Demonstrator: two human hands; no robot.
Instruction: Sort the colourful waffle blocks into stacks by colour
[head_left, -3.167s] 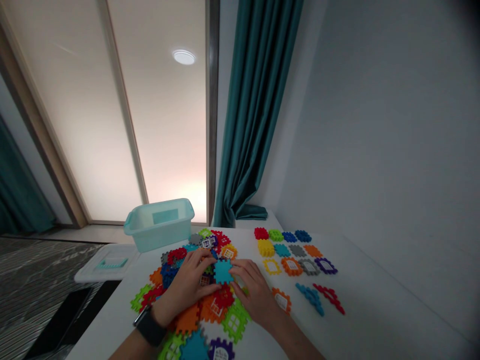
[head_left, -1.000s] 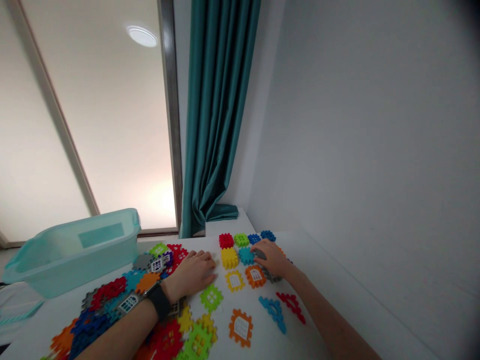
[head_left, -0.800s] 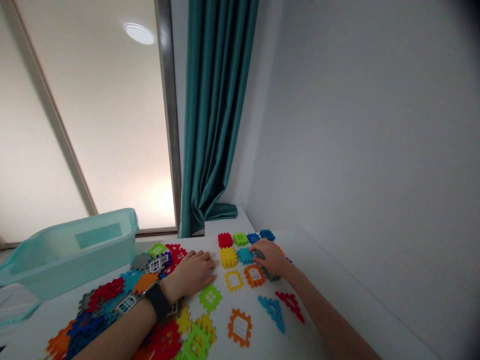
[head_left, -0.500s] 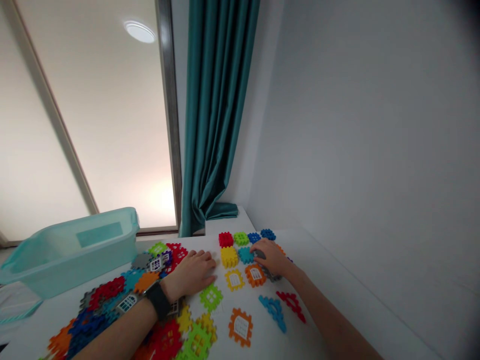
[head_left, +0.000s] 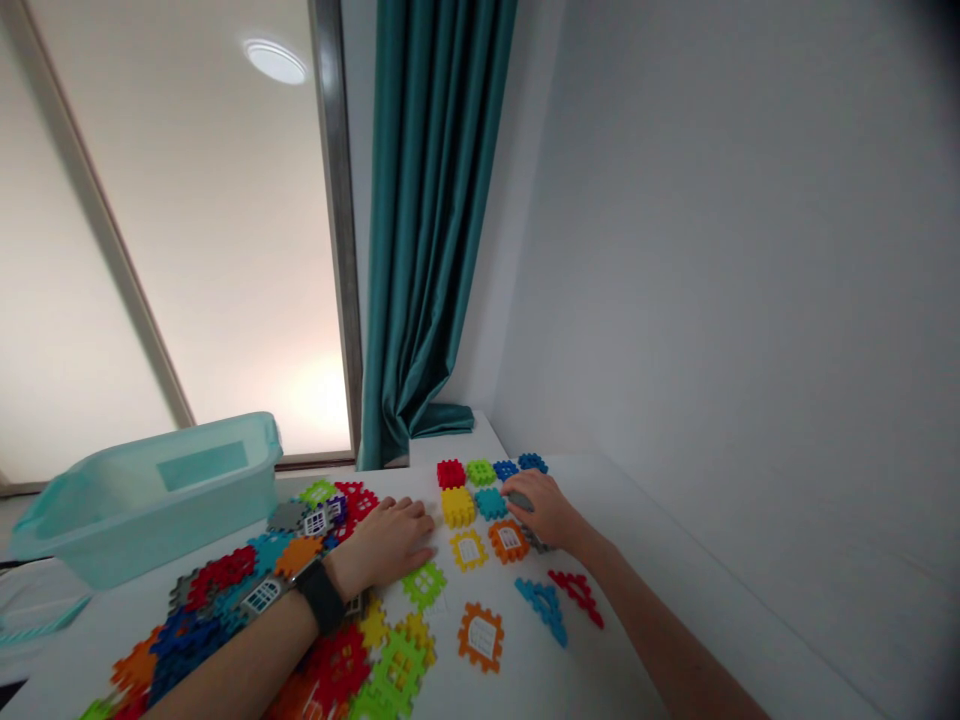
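Observation:
My left hand (head_left: 386, 545), a dark watch on its wrist, lies flat and open on the white table (head_left: 675, 620) at the edge of a heap of coloured interlocking tiles (head_left: 225, 590), beside a green tile (head_left: 424, 583). My right hand (head_left: 544, 510) rests further right on rows of sorted tiles, fingers laid over a grey tile (head_left: 519, 500) next to a teal tile (head_left: 491, 503). A yellow stack (head_left: 457, 506) and a red tile (head_left: 451, 473) lie just left of it. Nothing is gripped.
A pale teal tub (head_left: 150, 495) stands at the left, its lid (head_left: 37, 610) beside it. An orange frame tile (head_left: 481, 636), blue pieces (head_left: 541, 603) and red pieces (head_left: 576, 591) lie near my right forearm. A teal curtain (head_left: 427, 230) hangs behind, with a white wall at the right.
Three seconds ago both hands held a teal tile over the heap; it now lies in the sorted rows. Over the last second the hands have barely moved.

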